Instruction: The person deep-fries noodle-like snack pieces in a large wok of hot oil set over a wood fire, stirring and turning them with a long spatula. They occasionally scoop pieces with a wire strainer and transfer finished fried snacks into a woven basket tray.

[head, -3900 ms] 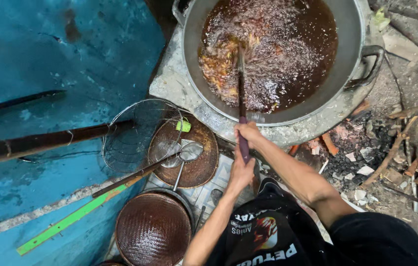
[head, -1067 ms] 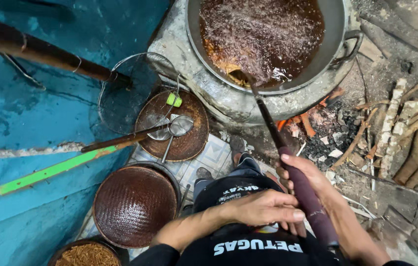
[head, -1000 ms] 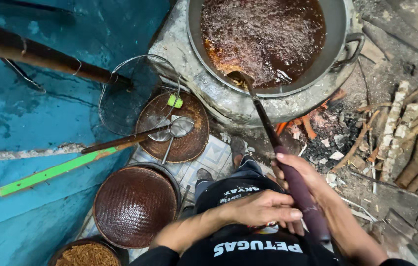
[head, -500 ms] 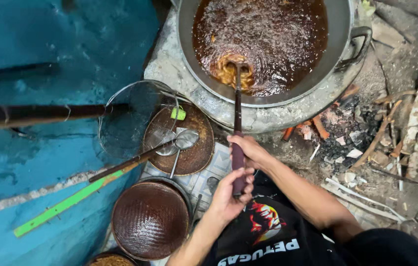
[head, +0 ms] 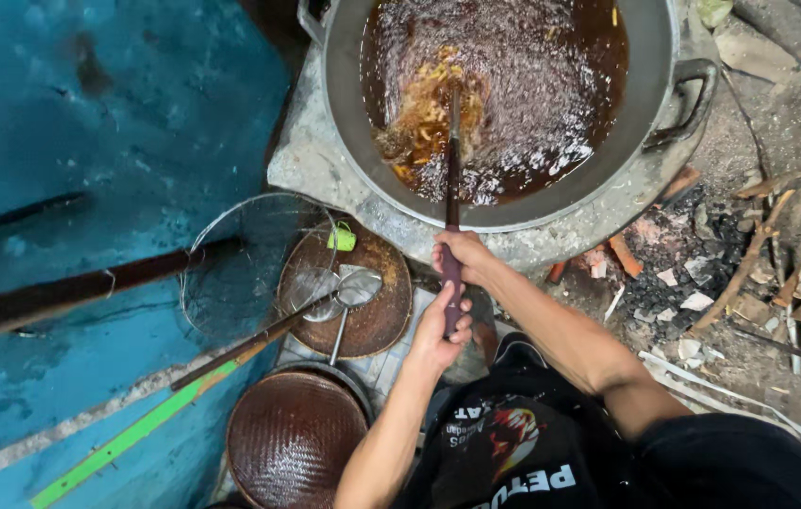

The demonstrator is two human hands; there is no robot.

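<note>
A big metal wok (head: 650, 113) holds dark bubbling oil with yellowish frying pieces (head: 424, 108) gathered at its left. A long dark-handled stirring tool (head: 452, 179) reaches from my hands into that pile. My right hand (head: 462, 256) grips the handle near the wok's rim. Just below it, my left hand (head: 443, 330) wraps the handle's end.
A wire skimmer (head: 249, 259) and a small ladle (head: 358, 292) lie across a brown woven tray (head: 386, 311); a woven basket (head: 292, 438) sits below. The wok rests on a stone hearth (head: 311, 160). Firewood and ash (head: 787, 245) lie at right, a blue wall (head: 89, 141) at left.
My hands went from holding the tool low by my body to pushing it forward. The tool now stands nearly straight into the wok, and the frying pieces have gathered at its tip.
</note>
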